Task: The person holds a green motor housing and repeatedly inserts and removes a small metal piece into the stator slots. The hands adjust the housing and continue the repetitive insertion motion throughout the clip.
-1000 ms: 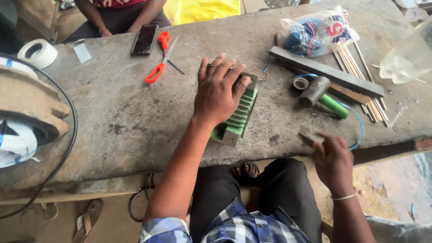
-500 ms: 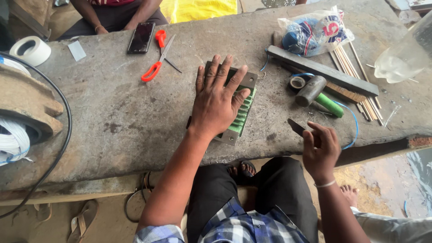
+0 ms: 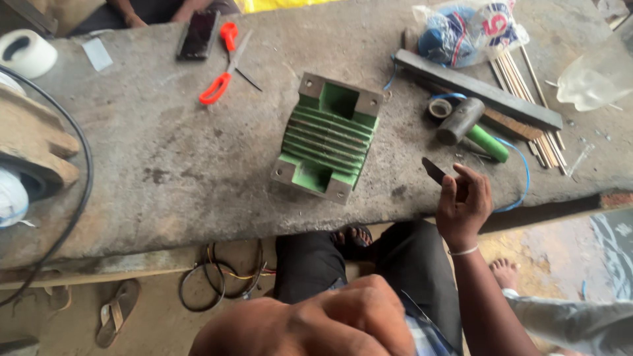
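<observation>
Holding a small dark flat piece (image 3: 433, 171) pinched between thumb and fingertips of my right hand (image 3: 464, 206), right of centre in the frame, just off the near edge of the workbench (image 3: 165, 171). Fingers curled close around it; only its upper end shows.

My left hand (image 3: 343, 323): bottom centre, very near the camera, blurred, fingers drawn into a loose fist; whether it holds anything I cannot tell.

Green finned metal block (image 3: 328, 136): centre of the frame, lying flat on the workbench, untouched, left of the right hand.

Hammer with green handle (image 3: 471, 130): right of the block, beside a small tape ring (image 3: 440, 108) and a blue wire (image 3: 521, 165).

Dark flat bar (image 3: 478, 89) and bundle of thin sticks (image 3: 527, 105): upper right, below a plastic bag (image 3: 471, 29).

Orange-handled scissors (image 3: 227, 62) and a dark phone (image 3: 198, 34): upper left of centre.

White tape roll (image 3: 26, 53): upper left corner.
</observation>
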### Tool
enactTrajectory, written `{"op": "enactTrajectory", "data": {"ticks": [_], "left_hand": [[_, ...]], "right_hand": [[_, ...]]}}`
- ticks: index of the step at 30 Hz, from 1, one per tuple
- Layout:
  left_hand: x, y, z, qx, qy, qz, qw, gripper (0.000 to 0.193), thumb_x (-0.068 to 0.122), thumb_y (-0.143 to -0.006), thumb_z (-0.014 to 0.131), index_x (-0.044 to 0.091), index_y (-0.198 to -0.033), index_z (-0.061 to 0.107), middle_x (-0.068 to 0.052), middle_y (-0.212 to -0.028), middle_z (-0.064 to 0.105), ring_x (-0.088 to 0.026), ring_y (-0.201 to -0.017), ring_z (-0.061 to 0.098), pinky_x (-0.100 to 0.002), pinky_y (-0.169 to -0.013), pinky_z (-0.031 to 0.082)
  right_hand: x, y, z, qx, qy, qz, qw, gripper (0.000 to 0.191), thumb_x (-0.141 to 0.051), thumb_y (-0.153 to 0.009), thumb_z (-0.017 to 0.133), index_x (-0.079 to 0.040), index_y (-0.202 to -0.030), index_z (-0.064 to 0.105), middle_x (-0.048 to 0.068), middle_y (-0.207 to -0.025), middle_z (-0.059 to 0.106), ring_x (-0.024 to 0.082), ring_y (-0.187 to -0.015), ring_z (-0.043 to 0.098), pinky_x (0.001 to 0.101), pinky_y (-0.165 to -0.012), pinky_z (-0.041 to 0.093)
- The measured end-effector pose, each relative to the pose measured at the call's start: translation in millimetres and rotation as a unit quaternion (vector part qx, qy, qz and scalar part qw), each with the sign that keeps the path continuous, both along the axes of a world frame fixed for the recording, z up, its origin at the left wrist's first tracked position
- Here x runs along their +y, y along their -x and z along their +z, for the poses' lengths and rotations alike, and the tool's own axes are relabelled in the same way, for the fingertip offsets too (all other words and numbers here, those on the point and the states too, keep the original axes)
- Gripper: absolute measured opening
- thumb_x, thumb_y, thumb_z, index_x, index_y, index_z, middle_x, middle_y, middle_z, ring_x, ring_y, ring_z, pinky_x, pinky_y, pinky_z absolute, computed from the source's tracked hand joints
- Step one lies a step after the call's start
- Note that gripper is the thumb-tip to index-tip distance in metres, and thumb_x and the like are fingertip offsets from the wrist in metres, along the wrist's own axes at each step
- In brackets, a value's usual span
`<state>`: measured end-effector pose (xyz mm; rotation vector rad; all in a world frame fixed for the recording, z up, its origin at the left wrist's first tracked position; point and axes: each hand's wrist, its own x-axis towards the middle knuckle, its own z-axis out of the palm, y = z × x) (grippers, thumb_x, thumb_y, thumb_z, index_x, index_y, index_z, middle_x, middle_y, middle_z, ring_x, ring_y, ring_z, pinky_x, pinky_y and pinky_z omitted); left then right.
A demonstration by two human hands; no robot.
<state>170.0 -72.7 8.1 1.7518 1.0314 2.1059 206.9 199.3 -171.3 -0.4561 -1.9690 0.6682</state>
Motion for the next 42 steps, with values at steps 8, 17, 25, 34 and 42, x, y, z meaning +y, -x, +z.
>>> {"op": "enactTrajectory", "data": {"ticks": [8, 17, 25, 34, 42], "left_hand": [[-8, -2, -44, 0.011, 0.104, -0.145, 0.984, 0.019, 0.018, -0.120, 0.050, 0.006, -0.126, 0.063, -0.006, -0.120, 0.064, -0.018, -0.097, 0.060, -0.029, -0.089, 0.048], [-8, -17, -64, 0.019, 0.104, -0.098, 0.989, 0.023, 0.018, -0.110, 0.051, 0.004, -0.113, 0.069, -0.006, -0.099, 0.066, -0.016, -0.080, 0.059, -0.030, -0.070, 0.042], [-48, -1, -78, -0.087, 0.156, -0.122, 0.976, 0.028, 0.026, -0.111, 0.053, 0.005, -0.112, 0.071, -0.008, -0.101, 0.067, -0.020, -0.086, 0.060, -0.034, -0.077, 0.042], [-28, -11, -91, -0.044, 0.208, -0.120, 0.970, 0.034, 0.036, -0.111, 0.056, 0.006, -0.112, 0.072, -0.010, -0.103, 0.069, -0.024, -0.093, 0.062, -0.040, -0.085, 0.042], [-5, 40, -36, 0.075, 0.253, 0.011, 0.964, 0.040, 0.045, -0.111, 0.059, 0.008, -0.112, 0.074, -0.012, -0.105, 0.071, -0.028, -0.100, 0.063, -0.045, -0.092, 0.042]], "right_hand": [[-1, 0, -7, 0.000, 0.024, 0.007, 1.000, 0.019, -0.005, -0.105, 0.072, -0.001, -0.123, 0.067, 0.003, -0.094, 0.055, 0.007, -0.069, 0.048, 0.0232, -0.061, 0.039], [-6, 1, -2, -0.013, 0.040, -0.004, 0.999, 0.020, -0.006, -0.103, 0.072, -0.002, -0.122, 0.068, 0.004, -0.095, 0.057, 0.006, -0.069, 0.052, 0.0227, -0.061, 0.042], [-8, 0, 0, -0.017, 0.042, -0.006, 0.999, 0.020, -0.006, -0.102, 0.072, -0.003, -0.121, 0.068, 0.005, -0.095, 0.058, 0.007, -0.068, 0.054, 0.0235, -0.061, 0.043], [-7, 1, -5, -0.013, 0.021, -0.008, 1.000, 0.020, -0.005, -0.103, 0.072, -0.003, -0.122, 0.067, 0.005, -0.097, 0.059, 0.008, -0.071, 0.056, 0.0237, -0.063, 0.045], [-7, 1, -2, -0.054, -0.013, -0.017, 0.998, 0.026, -0.001, -0.100, 0.066, -0.004, -0.126, 0.068, 0.009, -0.100, 0.057, 0.019, -0.077, 0.054, 0.0313, -0.069, 0.046]]}}
